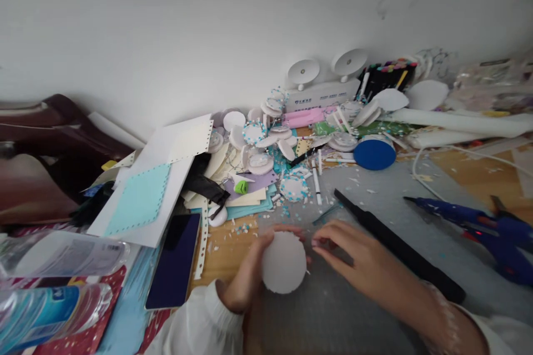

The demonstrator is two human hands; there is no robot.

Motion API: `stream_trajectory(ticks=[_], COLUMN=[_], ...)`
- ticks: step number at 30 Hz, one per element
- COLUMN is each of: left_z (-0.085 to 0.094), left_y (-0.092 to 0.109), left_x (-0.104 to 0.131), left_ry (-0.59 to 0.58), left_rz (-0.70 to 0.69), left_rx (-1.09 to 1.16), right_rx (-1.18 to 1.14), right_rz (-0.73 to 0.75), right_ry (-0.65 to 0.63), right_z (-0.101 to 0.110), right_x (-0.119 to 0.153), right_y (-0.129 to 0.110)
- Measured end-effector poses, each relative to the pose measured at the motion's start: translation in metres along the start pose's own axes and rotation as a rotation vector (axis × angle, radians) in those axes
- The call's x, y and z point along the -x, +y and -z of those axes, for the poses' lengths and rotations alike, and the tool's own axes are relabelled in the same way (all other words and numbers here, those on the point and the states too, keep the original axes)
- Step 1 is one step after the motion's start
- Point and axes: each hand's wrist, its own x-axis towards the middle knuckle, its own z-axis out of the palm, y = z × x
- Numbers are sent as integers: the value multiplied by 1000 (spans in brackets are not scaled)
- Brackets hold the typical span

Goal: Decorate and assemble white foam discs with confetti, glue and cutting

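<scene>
My left hand (pixel 250 266) is closed around the edge of a white round disc (pixel 283 262), its flat face turned up toward me and its rim slightly ragged. A small white bit sticks out at the disc's right edge. Just to the right, apart from the disc, my right hand (pixel 350 252) has thumb and fingertips pinched together; whatever they hold, if anything, is too small to make out. A thin teal strip (pixel 327 214) lies beyond the right fingertips. A long black bar-like tool (pixel 395 244) lies on the grey mat (pixel 316 316), behind the right hand.
A blue glue gun (pixel 470 227) with a red light and white cord rests at right. White discs, beaded rounds (pixel 293 186) and paper scraps crowd the back, with a blue lid (pixel 375 153). At left are a phone (pixel 174 260), papers (pixel 139 197) and plastic bottles (pixel 54 310).
</scene>
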Motion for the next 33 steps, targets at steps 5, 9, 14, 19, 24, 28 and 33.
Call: stream_trajectory(ticks=[5,9,14,19,24,28,33], left_z=[-5,-1,7,11,16,16,18], left_y=[-6,-16,-15,8,31,49,81], left_x=[-4,-8,-1,21,41,42,5], left_ry=[222,161,162,204,417,599,661], left_rz=[-209,-321,-542,-619,-531,-555,-663], left_rx=[-616,-770,-1015,-1137,-1009,-955,-1216], right_rx=[88,114,156,244,263,230,203], right_rz=[-22,-27,10,59,70,52,67], right_ry=[11,30,71,139,112,119,171], right_z=[-4,-9,-15,-20,-25,-29,-33], right_x=[11,18,27,33,30,25,24], right_y=[6,9,17,27,33,33,34])
